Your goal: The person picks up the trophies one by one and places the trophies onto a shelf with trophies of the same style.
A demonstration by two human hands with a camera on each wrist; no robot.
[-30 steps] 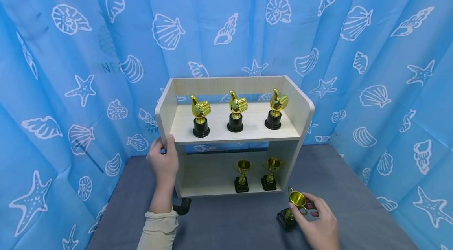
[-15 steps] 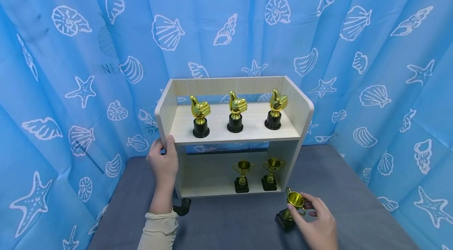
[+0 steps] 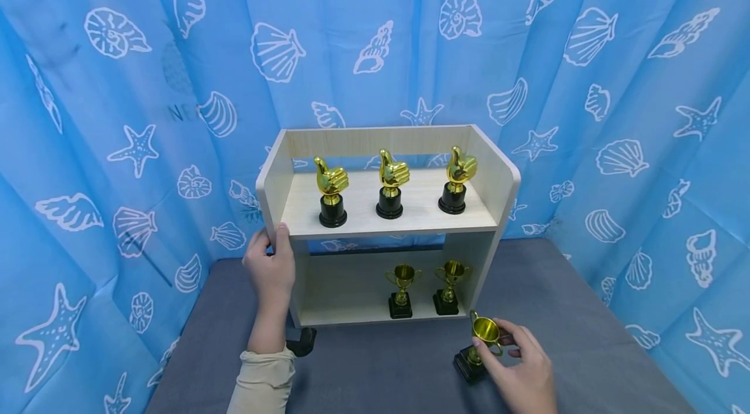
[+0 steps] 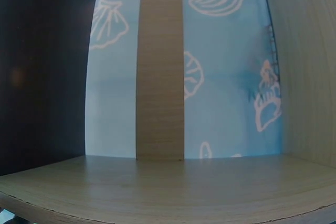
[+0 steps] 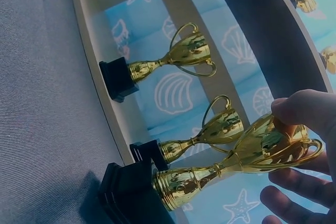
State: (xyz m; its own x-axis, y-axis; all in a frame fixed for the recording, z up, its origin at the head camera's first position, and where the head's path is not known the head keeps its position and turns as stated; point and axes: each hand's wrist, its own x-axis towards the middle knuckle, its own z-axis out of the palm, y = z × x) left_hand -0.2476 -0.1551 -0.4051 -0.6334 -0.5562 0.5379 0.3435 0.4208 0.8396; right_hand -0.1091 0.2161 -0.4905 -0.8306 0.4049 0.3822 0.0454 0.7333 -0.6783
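Observation:
My left hand (image 3: 271, 271) grips the left side panel of a pale wooden shelf (image 3: 387, 232), thumb on its front edge. Between thumb and fingers, my right hand (image 3: 525, 368) (image 5: 310, 124) pinches the bowl of a gold trophy cup (image 3: 486, 331) (image 5: 265, 142) on a black base, just in front of the shelf's lower right corner. The cup leans slightly, base toward the left. Two matching trophy cups, a middle one (image 3: 402, 278) and a right one (image 3: 452, 274), stand upright in the lower compartment. The left wrist view looks into that compartment, over its wooden floor (image 4: 157, 190).
Three gold thumbs-up trophies, left (image 3: 332, 183), middle (image 3: 391, 176) and right (image 3: 458, 173), stand in a row on the upper board. A grey cloth (image 3: 375, 375) covers the table. Behind hangs a blue curtain (image 3: 375, 101) with white seashell prints.
My right hand has shifted slightly left and toward the shelf, carrying the trophy cup with it. My left hand keeps its place on the side panel.

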